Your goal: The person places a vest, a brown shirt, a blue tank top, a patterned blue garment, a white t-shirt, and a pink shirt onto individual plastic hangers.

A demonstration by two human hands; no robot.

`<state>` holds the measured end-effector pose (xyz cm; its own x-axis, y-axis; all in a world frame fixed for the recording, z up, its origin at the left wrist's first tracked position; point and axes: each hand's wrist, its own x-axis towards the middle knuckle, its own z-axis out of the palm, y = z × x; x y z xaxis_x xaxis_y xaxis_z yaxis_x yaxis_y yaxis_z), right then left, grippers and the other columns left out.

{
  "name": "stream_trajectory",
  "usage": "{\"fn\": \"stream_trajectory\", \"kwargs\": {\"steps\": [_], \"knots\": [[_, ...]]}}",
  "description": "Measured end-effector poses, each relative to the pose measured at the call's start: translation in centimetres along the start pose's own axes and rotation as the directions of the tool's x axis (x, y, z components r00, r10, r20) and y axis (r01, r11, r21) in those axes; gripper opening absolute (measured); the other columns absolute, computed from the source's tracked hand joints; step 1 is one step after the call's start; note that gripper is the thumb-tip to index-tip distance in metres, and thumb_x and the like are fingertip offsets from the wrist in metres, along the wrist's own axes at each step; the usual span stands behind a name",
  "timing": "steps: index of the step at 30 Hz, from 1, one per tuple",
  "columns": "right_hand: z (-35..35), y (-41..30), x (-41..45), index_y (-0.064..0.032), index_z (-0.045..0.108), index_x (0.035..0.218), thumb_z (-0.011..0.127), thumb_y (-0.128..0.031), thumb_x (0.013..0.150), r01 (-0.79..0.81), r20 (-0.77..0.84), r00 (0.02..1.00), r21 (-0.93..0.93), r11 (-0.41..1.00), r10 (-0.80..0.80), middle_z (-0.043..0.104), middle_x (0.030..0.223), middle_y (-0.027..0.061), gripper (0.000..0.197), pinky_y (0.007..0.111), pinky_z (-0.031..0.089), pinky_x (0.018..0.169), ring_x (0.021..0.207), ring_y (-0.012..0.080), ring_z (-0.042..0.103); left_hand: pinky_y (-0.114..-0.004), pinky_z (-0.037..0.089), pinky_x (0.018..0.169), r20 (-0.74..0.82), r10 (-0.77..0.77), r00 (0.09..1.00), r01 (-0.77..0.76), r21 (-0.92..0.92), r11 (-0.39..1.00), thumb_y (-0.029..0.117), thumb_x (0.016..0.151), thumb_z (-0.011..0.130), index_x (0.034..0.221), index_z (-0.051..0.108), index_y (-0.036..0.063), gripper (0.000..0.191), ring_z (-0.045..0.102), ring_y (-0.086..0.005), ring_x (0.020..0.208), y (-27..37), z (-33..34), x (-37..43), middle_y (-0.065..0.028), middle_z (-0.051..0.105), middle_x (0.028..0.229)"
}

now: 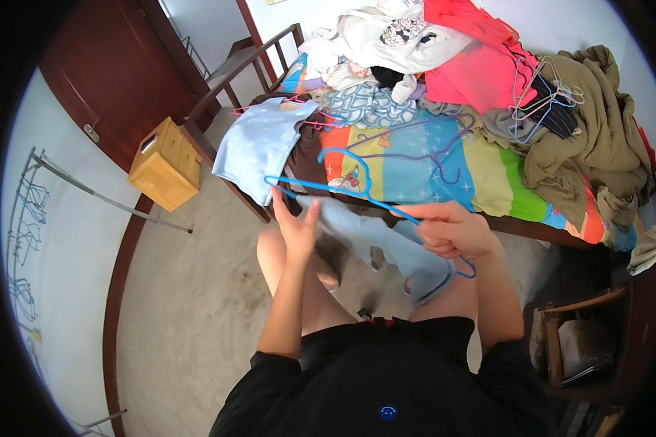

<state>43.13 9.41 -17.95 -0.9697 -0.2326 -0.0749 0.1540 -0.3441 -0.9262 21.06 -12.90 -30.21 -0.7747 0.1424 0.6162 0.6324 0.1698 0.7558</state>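
Observation:
A blue clothes hanger [367, 188] is held out above my lap, its hook pointing up and to the left. My right hand [451, 229] is closed on its right arm. My left hand [296, 226] is beside the hanger's left end, fingers raised and apart; whether it touches the hanger or the cloth cannot be told. Below the hanger hangs a light blue garment [382, 240], partly blurred, reaching over my right thigh. Just beyond my left hand, another light blue garment [259, 142] lies over the bed's corner, with pink hangers [297, 99] at its top.
Purple hangers [437, 155] lie on the bed's striped sheet [492, 180], before heaped clothes [404, 41] and an olive blanket [585, 131]. More hangers [541, 98] lie at the right. A wooden cabinet [167, 166] and metal rack [109, 199] stand left; an open wooden drawer [552, 349] is lower right.

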Motion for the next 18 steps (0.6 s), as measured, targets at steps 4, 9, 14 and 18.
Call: {"fn": "stream_trajectory", "kwargs": {"steps": [4, 9, 14, 18], "knots": [[-3.2, -0.4, -1.7, -0.0070, 0.048, 0.130, 0.052, -0.004, 0.087, 0.087, -0.158, 0.980, -0.193, 0.977, -0.119, 0.034, 0.054, -0.0073, 0.043, 0.019, 0.018, 0.037, 0.042, 0.0011, 0.026, -0.030, 0.046, 0.081, 0.279, -0.294, 0.914, 0.400, -0.505, 0.765, 0.008, 0.081, 0.068, 0.140, 0.013, 0.0008, 0.081, 0.057, -0.0172, 0.089, 1.7, -0.5, 1.0, -0.0172, 0.051, 0.118], [-5.3, -0.7, -0.6, -0.0061, 0.053, 0.125, 0.053, -0.005, 0.087, 0.121, -0.280, 0.942, -0.229, 0.966, -0.184, 0.039, 0.056, -0.0046, 0.038, 0.020, 0.022, 0.036, 0.042, 0.0020, 0.030, -0.025, 0.047, 0.068, 0.435, -0.356, 0.827, 0.560, -0.698, 0.446, 0.018, 0.086, 0.063, 0.126, 0.044, 0.0012, 0.047, 0.056, -0.0118, 0.076, 2.7, -0.7, -0.4, -0.0046, 0.059, 0.085], [-7.1, 2.3, 1.1, -0.0016, 0.059, 0.113, 0.055, -0.006, 0.088, 0.046, -0.409, 0.705, -0.789, 0.613, -0.579, 0.052, 0.063, -0.0026, 0.026, 0.023, 0.038, 0.051, 0.056, 0.0058, 0.046, -0.027, 0.046, 0.060, 0.316, -0.531, 0.786, 0.580, -0.674, 0.458, 0.036, 0.096, 0.046, 0.077, 0.056, 0.0045, 0.038, 0.053, -0.0125, 0.063, 5.2, 0.1, 0.3, -0.0033, 0.056, 0.069], [-5.4, 6.3, 1.8, 0.0011, 0.061, 0.100, 0.056, -0.006, 0.087, -0.076, -0.294, 0.304, -0.956, 0.284, -0.906, 0.058, 0.075, 0.0020, 0.016, 0.025, 0.043, 0.059, 0.067, 0.0089, 0.054, -0.027, 0.044, 0.057, 0.053, -0.535, 0.843, 0.424, -0.677, 0.602, 0.038, 0.096, 0.044, 0.075, 0.054, 0.0053, 0.040, 0.051, -0.0128, 0.060, 5.0, -1.7, 1.4, -0.0038, 0.054, 0.067]]}}
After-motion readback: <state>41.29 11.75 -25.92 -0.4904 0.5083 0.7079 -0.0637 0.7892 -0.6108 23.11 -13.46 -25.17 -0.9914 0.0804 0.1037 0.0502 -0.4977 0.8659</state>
